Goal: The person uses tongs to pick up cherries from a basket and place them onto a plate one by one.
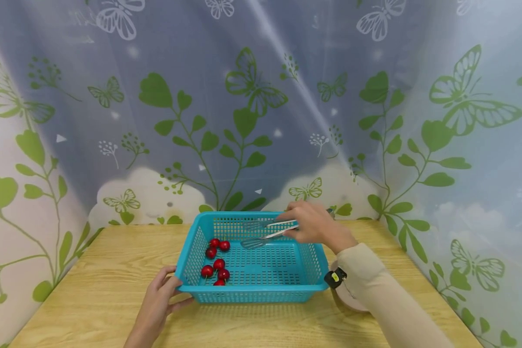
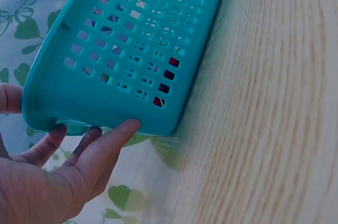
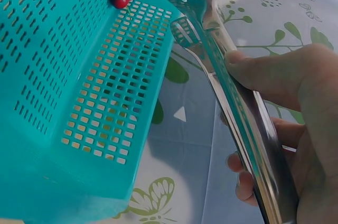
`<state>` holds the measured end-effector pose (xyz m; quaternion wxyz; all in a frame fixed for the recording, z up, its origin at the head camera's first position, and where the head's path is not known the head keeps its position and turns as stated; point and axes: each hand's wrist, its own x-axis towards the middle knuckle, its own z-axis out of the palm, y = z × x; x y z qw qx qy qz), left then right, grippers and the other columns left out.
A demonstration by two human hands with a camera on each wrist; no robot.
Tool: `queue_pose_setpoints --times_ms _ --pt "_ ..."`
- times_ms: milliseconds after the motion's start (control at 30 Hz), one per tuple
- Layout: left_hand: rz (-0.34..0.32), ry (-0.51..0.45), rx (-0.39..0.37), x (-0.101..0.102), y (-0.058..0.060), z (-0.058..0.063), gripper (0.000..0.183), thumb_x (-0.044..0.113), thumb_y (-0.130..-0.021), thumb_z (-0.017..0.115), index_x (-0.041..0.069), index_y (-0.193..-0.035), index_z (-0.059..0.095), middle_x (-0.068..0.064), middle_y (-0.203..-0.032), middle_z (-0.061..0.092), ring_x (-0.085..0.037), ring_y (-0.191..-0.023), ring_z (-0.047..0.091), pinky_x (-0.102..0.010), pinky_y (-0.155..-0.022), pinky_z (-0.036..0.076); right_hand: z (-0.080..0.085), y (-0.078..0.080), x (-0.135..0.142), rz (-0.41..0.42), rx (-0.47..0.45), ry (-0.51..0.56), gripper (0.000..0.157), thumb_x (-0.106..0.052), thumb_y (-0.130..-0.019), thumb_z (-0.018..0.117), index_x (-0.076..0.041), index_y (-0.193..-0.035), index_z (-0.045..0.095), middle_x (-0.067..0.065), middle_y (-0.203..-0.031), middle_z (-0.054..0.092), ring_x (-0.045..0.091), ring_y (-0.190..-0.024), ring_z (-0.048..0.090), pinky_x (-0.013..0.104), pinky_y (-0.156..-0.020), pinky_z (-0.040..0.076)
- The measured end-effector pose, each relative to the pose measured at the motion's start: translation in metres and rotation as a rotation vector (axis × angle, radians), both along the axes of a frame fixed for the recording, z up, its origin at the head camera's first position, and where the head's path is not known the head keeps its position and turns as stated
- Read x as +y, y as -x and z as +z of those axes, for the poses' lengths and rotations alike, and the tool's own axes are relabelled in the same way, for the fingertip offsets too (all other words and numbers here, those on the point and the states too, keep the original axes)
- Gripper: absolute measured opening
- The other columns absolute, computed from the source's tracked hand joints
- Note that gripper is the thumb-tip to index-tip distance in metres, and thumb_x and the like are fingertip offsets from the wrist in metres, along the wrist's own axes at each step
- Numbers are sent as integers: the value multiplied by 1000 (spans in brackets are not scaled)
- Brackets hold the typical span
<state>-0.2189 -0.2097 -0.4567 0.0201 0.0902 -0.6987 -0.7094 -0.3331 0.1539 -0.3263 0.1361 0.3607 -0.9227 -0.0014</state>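
The right grip (image 1: 309, 222) holds silver metal tongs (image 3: 240, 110) over a blue plastic basket (image 1: 261, 288) of round red cherries (image 1: 219, 264); the left grip (image 1: 158, 292) holds its corner.

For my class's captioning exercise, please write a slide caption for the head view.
Left hand holds a blue basket of red cherries while the right hand holds open metal tongs.

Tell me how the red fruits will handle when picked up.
The red fruits look round, so they'd probably roll if nudged. Their glossy skins may slip between the metal tongs. Small beside the blue basket, they should lift easily.
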Motion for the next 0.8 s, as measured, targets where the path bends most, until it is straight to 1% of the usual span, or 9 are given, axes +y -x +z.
queue_pose_setpoints --times_ms 233,467,667,800 --pt "-9 0 5 0 0 0 41 14 -101 48 1 -140 47 -24 -139 55 -22 -100 71 -54 -89 66 -4 0 -4 -12 -41 -6 39 -37 -90 77 -26 -128 74 1 -116 70 17 -88 63 21 -45 34" --pt "-8 -7 6 -1 0 -1 42 13 -101 48 1 -141 47 -24 -140 54 -21 -100 71 -54 -88 66 -7 1 -12 15 -46 0 39 -37 -89 79 -27 -126 75 0 -104 69 12 -76 56 19 -42 26" --pt "-5 -12 2 -1 1 0 44 13 -100 47 1 -142 46 -27 -143 51 -21 -100 71 -53 -88 66 -7 3 -19 33 -47 -12 39 -37 -88 80 -26 -125 75 1 -104 69 11 -75 57 19 -41 29" --pt "-3 -17 -7 0 1 0 44 13 -100 47 0 -143 46 -28 -146 49 -22 -100 71 -53 -88 66 -9 4 -23 35 -67 -12 40 -36 -88 80 -25 -126 75 1 -103 69 11 -74 56 20 -40 29"
